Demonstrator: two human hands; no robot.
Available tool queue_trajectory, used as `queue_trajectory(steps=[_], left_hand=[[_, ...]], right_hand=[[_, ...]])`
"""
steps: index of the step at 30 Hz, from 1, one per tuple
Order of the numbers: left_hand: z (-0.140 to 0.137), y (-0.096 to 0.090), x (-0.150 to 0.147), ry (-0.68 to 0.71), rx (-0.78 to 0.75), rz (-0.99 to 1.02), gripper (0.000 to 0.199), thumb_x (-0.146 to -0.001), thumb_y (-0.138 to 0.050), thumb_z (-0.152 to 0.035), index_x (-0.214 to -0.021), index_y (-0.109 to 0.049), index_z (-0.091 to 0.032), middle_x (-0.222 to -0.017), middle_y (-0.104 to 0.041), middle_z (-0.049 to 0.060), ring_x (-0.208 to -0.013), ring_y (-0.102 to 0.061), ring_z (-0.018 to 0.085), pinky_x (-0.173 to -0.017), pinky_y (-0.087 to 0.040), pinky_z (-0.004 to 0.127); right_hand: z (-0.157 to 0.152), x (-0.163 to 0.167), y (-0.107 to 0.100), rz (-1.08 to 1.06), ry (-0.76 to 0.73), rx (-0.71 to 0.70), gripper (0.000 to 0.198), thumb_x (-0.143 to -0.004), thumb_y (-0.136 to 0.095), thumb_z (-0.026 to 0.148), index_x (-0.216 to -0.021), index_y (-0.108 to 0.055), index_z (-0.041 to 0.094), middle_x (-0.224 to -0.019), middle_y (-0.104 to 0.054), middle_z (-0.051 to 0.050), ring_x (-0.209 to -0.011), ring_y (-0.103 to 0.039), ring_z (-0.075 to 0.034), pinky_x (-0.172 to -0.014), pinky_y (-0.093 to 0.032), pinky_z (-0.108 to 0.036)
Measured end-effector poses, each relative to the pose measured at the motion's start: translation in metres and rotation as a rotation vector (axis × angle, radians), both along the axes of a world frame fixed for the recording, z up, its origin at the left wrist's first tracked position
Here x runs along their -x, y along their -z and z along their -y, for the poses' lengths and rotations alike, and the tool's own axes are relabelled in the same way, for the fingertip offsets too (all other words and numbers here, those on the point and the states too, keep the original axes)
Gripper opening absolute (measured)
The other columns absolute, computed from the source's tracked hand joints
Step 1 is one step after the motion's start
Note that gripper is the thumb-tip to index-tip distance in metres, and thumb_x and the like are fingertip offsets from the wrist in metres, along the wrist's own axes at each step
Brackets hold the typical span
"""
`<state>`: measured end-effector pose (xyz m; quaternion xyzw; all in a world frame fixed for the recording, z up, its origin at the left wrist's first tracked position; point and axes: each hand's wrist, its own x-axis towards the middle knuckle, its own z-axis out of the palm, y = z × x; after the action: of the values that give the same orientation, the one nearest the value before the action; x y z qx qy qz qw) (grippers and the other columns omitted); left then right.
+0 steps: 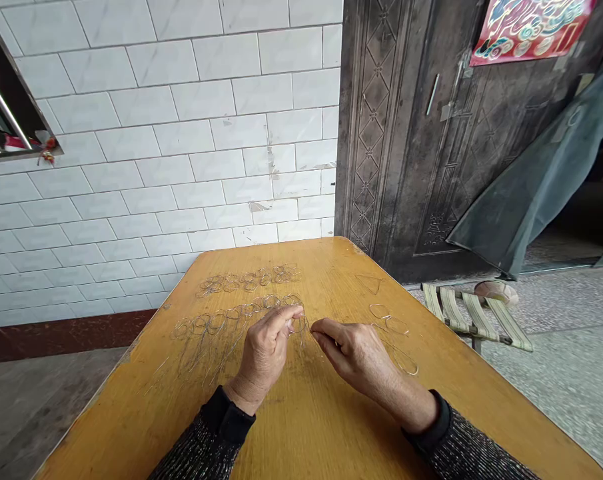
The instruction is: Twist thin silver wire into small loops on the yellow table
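My left hand [266, 353] is closed in a pinch above the middle of the table, thumb against forefinger. A thin wire [306, 320] shows in the gap between my two hands, running from the left fingertips towards the right ones. Facing it, my right hand [358, 352] also pinches, its fingertips on the wire's other side. Just beyond and left of my left hand lies a row of looped wires [216, 321], their loose ends trailing towards me. Farther back is a second row of wire loops [248, 279].
The wooden table [311, 440] stretches ahead to a white tiled wall [181, 133]. On its right side lie several bent wire pieces [396, 325] and a triangular wire [370, 283]. A strap-seated folding stool [474, 313] stands right, near a dark door [406, 133] and a grey curtain [541, 173].
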<state>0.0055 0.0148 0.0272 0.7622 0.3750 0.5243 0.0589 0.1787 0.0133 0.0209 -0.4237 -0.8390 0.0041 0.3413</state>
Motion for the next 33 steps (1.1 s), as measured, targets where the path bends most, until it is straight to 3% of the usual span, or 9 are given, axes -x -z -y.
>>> queue_trajectory(steps=[4,9,12,16,20,25,30,33], left_hand=[[-0.002,0.005,-0.001,-0.004,-0.092,-0.050,0.031,-0.082,-0.042,-0.005,-0.104,-0.058,-0.020,-0.089,-0.068,0.004,-0.073,-0.063,0.012,-0.068,-0.052,0.026],[0.000,0.004,-0.004,0.006,-0.086,-0.061,0.031,-0.081,-0.042,-0.004,-0.104,-0.056,-0.019,-0.092,-0.067,0.005,-0.081,-0.063,0.014,-0.070,-0.053,0.026],[0.002,0.005,-0.006,0.021,-0.021,-0.032,0.030,-0.082,-0.042,-0.006,-0.105,-0.056,-0.019,-0.091,-0.067,0.005,-0.075,-0.063,0.013,-0.067,-0.053,0.026],[0.005,0.010,-0.010,0.070,0.175,0.088,0.028,-0.083,-0.043,-0.011,-0.108,-0.053,-0.019,-0.088,-0.064,0.005,-0.061,-0.060,0.010,-0.059,-0.052,0.024],[0.008,0.014,-0.018,0.165,0.339,0.244,0.025,-0.083,-0.043,-0.014,-0.107,-0.050,-0.018,-0.087,-0.061,0.005,-0.062,-0.060,0.010,-0.056,-0.052,0.023],[0.007,0.017,-0.025,0.257,0.393,0.367,0.023,-0.082,-0.046,-0.015,-0.105,-0.046,-0.017,-0.083,-0.058,0.003,-0.064,-0.060,0.011,-0.060,-0.051,0.026],[0.004,0.021,-0.026,0.297,0.428,0.403,0.025,-0.082,-0.048,-0.016,-0.106,-0.043,-0.017,-0.082,-0.057,0.003,-0.066,-0.060,0.012,-0.062,-0.051,0.029],[0.005,0.020,-0.028,0.287,0.425,0.395,0.023,-0.081,-0.047,-0.015,-0.104,-0.043,-0.017,-0.076,-0.058,0.001,-0.064,-0.060,0.012,-0.062,-0.051,0.029]], right_hand=[[-0.001,0.001,0.001,-0.024,-0.014,-0.027,0.022,-0.088,-0.041,0.027,-0.084,-0.061,0.019,-0.056,-0.063,0.000,-0.046,-0.055,-0.011,-0.047,-0.025,-0.021],[-0.001,0.001,-0.001,0.026,0.031,-0.075,0.026,-0.089,-0.039,0.029,-0.081,-0.062,0.018,-0.054,-0.062,-0.002,-0.044,-0.056,-0.012,-0.045,-0.023,-0.022],[-0.001,0.001,0.000,0.056,0.073,-0.077,0.027,-0.089,-0.037,0.026,-0.083,-0.061,0.016,-0.051,-0.061,-0.003,-0.042,-0.055,-0.013,-0.044,-0.021,-0.022],[-0.002,0.003,0.000,-0.041,0.122,-0.033,0.027,-0.088,-0.035,0.026,-0.083,-0.060,0.015,-0.052,-0.060,-0.004,-0.042,-0.054,-0.013,-0.045,-0.023,-0.022],[-0.003,0.006,-0.002,-0.251,0.082,0.096,0.026,-0.088,-0.035,0.028,-0.079,-0.056,0.016,-0.052,-0.056,-0.002,-0.043,-0.050,-0.012,-0.046,-0.028,-0.022],[-0.001,0.010,-0.006,-0.518,-0.031,0.336,0.025,-0.088,-0.036,0.031,-0.071,-0.050,0.018,-0.048,-0.050,0.002,-0.042,-0.045,-0.009,-0.046,-0.033,-0.020],[0.000,0.012,-0.010,-0.725,-0.100,0.586,0.026,-0.085,-0.040,0.036,-0.067,-0.046,0.019,-0.045,-0.049,0.005,-0.032,-0.033,-0.005,-0.036,-0.028,-0.018],[-0.001,0.013,-0.013,-0.809,-0.111,0.634,0.025,-0.082,-0.044,0.037,-0.066,-0.045,0.018,-0.043,-0.047,0.006,-0.030,-0.030,-0.004,-0.032,-0.024,-0.017]])
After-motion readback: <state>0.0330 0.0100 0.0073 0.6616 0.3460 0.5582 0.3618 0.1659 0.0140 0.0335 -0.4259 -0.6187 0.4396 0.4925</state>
